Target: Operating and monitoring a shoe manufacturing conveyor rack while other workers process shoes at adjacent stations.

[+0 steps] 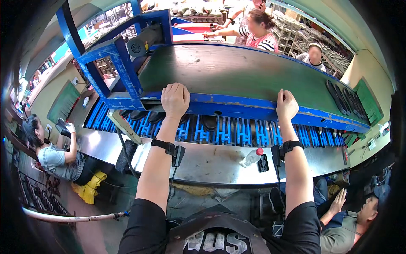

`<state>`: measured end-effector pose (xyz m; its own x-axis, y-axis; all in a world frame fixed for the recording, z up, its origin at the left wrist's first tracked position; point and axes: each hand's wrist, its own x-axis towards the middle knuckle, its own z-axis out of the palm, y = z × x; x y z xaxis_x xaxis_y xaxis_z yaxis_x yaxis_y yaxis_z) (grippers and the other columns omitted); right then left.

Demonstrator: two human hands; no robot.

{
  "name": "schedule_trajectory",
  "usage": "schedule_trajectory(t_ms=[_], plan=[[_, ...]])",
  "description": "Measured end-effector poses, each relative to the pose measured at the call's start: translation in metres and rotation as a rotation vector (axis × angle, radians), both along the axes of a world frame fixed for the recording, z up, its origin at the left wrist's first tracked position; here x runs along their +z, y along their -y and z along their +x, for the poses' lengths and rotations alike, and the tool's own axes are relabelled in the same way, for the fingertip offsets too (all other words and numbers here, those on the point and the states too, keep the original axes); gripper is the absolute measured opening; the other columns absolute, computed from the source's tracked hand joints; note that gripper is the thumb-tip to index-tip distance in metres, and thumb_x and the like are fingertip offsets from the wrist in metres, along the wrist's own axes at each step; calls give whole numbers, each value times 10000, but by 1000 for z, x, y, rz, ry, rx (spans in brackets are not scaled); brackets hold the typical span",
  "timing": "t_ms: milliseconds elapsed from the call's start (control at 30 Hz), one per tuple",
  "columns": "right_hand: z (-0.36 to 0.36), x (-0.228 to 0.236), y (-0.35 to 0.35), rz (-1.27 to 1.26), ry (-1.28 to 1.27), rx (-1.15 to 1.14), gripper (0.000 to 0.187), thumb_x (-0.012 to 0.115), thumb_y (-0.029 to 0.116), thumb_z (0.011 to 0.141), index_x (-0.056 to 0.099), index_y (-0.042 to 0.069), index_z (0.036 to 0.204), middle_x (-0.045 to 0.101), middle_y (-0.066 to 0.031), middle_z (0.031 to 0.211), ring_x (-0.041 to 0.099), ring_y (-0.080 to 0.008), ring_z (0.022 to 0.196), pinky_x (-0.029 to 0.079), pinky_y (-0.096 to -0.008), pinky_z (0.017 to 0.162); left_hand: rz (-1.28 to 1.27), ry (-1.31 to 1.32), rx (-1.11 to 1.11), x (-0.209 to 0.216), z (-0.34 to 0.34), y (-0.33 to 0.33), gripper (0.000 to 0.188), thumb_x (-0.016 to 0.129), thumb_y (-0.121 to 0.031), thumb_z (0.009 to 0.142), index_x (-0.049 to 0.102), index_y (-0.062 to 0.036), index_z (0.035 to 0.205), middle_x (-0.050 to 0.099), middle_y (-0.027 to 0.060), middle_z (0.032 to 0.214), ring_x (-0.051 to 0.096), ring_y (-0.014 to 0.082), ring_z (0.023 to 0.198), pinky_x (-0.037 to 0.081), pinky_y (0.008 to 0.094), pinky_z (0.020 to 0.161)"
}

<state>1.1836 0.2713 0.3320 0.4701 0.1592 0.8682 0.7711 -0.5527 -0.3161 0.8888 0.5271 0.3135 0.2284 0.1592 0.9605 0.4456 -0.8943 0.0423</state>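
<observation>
My left hand [175, 100] is closed in a fist, knuckles up, in front of the near blue edge of a green conveyor belt [220, 70]. A similar fist is made by my right hand [287, 104], further right along the same blue edge. Nothing shows in either hand; whether they touch the frame I cannot tell. Each wrist wears a black strap with a small device and a cable. Below the belt runs a row of blue slatted carriers [243, 131], with dark shoe parts [209, 122] among them. Several black shoe soles [344, 99] lie at the belt's right end.
A steel table [203, 163] holds a clear bottle with a red cap [252, 157] and a black tray [263, 163]. A blue frame with a motor [144, 41] rises at left. People sit left [59, 152] and lower right [349, 224]; others stand beyond the belt.
</observation>
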Motion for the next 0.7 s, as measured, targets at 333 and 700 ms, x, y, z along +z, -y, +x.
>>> schedule_trajectory(t_ms=[333, 700], plan=[[-1, 2, -1, -56, -71, -32, 345, 622, 279, 932, 578, 64, 666, 601, -119, 706, 603, -351, 638, 468, -436, 570, 1, -20, 28, -1, -2, -2, 136, 644, -110, 835, 600, -61, 717, 581, 73, 740, 568, 266, 712, 434, 393, 644], [-1, 2, -2, -45, -59, -13, 353, 620, 279, 933, 555, 58, 667, 588, -122, 702, 592, -351, 623, 463, -431, 561, -3, -18, 20, 0, -2, -1, 125, 642, -105, 832, 601, -61, 723, 584, 75, 751, 566, 274, 718, 430, 392, 646]])
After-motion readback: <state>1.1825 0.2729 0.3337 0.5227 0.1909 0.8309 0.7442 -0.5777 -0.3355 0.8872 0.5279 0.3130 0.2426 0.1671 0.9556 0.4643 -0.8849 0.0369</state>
